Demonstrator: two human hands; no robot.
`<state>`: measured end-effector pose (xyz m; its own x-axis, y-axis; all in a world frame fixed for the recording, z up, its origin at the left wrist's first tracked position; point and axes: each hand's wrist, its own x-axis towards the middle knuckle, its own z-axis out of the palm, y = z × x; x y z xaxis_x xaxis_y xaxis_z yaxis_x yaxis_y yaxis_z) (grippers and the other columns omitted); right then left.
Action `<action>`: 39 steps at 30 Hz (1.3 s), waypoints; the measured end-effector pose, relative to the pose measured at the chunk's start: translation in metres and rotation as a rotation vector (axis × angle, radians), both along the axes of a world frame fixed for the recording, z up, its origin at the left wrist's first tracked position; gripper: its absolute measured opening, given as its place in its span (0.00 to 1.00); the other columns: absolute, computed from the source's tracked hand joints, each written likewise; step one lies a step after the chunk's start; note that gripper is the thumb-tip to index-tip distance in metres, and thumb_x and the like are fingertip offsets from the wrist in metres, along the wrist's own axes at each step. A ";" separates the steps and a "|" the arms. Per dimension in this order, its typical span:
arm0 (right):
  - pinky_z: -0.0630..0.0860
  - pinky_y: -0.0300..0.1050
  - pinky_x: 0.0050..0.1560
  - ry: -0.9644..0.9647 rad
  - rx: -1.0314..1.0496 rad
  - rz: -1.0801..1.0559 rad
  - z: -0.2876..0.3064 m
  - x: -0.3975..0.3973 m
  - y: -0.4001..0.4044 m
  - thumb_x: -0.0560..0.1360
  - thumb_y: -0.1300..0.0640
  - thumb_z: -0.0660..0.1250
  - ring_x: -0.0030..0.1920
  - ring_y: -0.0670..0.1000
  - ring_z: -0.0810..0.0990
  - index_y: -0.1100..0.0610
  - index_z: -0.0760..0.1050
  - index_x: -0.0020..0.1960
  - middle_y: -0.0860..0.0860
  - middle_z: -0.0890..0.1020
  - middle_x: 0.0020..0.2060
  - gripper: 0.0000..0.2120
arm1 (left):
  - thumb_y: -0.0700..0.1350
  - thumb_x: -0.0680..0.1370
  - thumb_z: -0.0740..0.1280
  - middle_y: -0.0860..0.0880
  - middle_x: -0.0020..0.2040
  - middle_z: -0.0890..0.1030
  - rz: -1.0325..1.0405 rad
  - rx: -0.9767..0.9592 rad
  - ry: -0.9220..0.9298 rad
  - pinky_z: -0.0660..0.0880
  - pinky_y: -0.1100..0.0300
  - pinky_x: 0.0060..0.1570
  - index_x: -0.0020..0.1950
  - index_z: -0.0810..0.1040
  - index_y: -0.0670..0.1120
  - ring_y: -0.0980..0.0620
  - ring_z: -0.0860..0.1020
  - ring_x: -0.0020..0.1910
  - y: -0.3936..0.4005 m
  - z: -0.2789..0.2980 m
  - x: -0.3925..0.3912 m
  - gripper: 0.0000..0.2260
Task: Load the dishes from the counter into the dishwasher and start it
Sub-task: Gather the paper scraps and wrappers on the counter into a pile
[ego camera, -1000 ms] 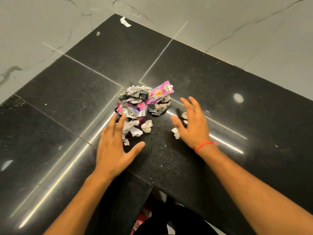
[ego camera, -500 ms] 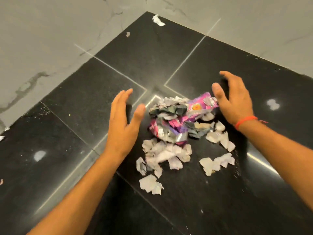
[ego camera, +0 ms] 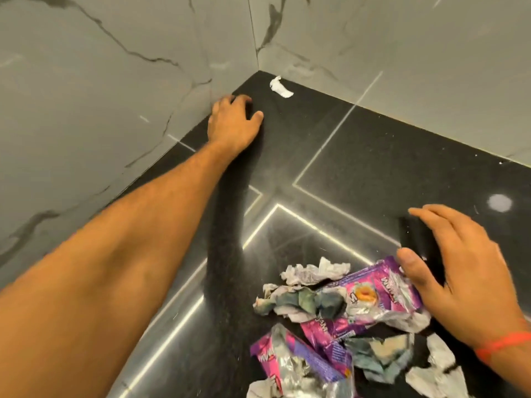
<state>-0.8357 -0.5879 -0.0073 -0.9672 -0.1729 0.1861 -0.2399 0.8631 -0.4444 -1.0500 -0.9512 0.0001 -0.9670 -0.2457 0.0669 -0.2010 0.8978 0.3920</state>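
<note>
- Head view: the black counter (ego camera: pixel 373 156) meets grey marble walls (ego camera: pixel 115 67) in a far corner.
- No dishes or dishwasher show anywhere here.
- The left hand (ego camera: pixel 232 124) reaches far toward that corner and rests on the counter beside the wall. Its fingers are bent down; whether they pinch something, I cannot tell.
- A small white scrap (ego camera: pixel 281 87) lies nearer the corner, just past the left hand.
- A pile of torn paper and purple wrappers (ego camera: pixel 339 317) sits well away from the corner.
- The right hand (ego camera: pixel 465 282) has loose, spread fingers and touches the pile's right side.
- A red string (ego camera: pixel 502 344) circles the right wrist.
</note>
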 end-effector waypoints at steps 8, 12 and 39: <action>0.66 0.54 0.63 -0.038 -0.002 -0.015 0.004 0.002 -0.006 0.76 0.28 0.50 0.70 0.55 0.69 0.51 0.70 0.73 0.50 0.71 0.70 0.36 | 0.61 0.77 0.63 0.46 0.66 0.76 -0.172 0.032 0.128 0.71 0.49 0.65 0.70 0.74 0.55 0.44 0.73 0.67 0.036 0.008 -0.046 0.23; 0.65 0.52 0.65 -0.046 0.000 -0.026 0.006 0.000 -0.004 0.76 0.27 0.49 0.71 0.53 0.69 0.51 0.69 0.73 0.49 0.72 0.70 0.38 | 0.61 0.80 0.59 0.47 0.78 0.67 -0.222 -0.082 -0.037 0.58 0.45 0.75 0.77 0.69 0.53 0.44 0.63 0.78 0.052 -0.001 -0.059 0.27; 0.65 0.42 0.69 -0.199 -0.212 0.297 0.026 0.031 0.004 0.79 0.33 0.51 0.66 0.47 0.72 0.54 0.73 0.70 0.52 0.76 0.66 0.32 | 0.61 0.84 0.56 0.61 0.75 0.69 -0.436 0.431 -0.098 0.65 0.67 0.66 0.79 0.65 0.59 0.67 0.68 0.68 0.101 0.057 0.338 0.24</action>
